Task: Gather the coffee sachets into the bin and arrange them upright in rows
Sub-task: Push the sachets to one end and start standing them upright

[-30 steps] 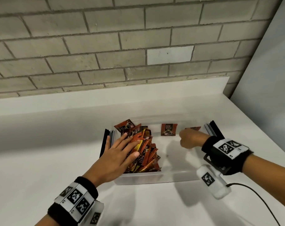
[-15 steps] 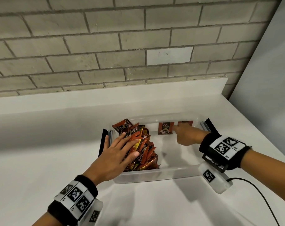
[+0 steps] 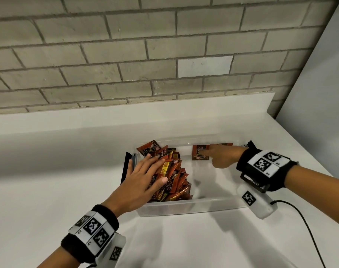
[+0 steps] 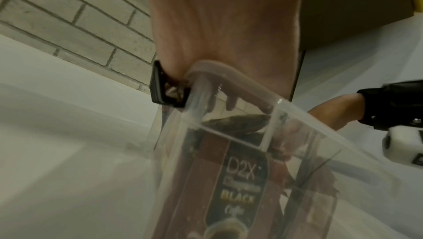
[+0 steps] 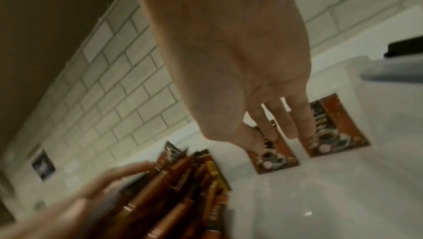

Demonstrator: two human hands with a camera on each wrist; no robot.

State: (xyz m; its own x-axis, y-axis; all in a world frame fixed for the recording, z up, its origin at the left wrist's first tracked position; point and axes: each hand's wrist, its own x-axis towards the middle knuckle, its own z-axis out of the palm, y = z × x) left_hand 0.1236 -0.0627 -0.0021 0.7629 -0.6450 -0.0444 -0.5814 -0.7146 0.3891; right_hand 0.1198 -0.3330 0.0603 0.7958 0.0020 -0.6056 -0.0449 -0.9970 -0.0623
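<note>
A clear plastic bin (image 3: 193, 207) stands on the white counter. A loose pile of red-brown coffee sachets (image 3: 177, 180) fills its left part, and my left hand (image 3: 143, 178) lies flat on that pile with the fingers spread. Two sachets stand upright against the far wall: one (image 3: 198, 154) left of the other (image 3: 226, 144). My right hand (image 3: 219, 156) reaches to them with straight fingers. In the right wrist view the fingertips (image 5: 290, 132) touch both upright sachets (image 5: 273, 154) (image 5: 334, 130). The left wrist view shows my palm (image 4: 224, 25) over the bin's rim (image 4: 228, 72).
Black latch handles stick out at the bin's left end (image 3: 126, 165) and right end (image 3: 251, 145). A brick wall (image 3: 164, 55) rises behind the counter and a grey panel (image 3: 319, 93) closes the right side. A black cable (image 3: 304, 229) trails from my right wrist.
My right hand has moved left along the bin's far wall, and a second sachet now stands there beside the first. The left hand has stayed on the pile.
</note>
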